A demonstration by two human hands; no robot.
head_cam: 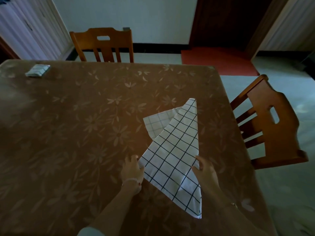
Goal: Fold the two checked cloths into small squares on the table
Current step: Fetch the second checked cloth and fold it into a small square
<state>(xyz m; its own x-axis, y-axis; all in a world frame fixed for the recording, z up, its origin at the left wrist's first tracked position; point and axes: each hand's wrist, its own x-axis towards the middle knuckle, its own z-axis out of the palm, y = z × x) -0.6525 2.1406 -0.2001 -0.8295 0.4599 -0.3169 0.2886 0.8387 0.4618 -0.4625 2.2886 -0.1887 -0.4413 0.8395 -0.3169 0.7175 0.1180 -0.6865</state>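
A white cloth with black checks [175, 150] lies partly lifted over the right half of the table [76, 133], stretched into a long pointed shape. My left hand [132, 169] pinches its left edge. My right hand [203, 169] grips its right edge, and a corner hangs down below that hand. Beneath its far part lies a second cloth with pale blue checks [157, 122], mostly covered. A small folded checked cloth [37, 70] sits at the table's far left corner.
The table wears a brown floral cover. One wooden chair [105, 45] stands at the far side, another [271, 121] at the right side. A red mat [218, 60] lies on the floor beyond.
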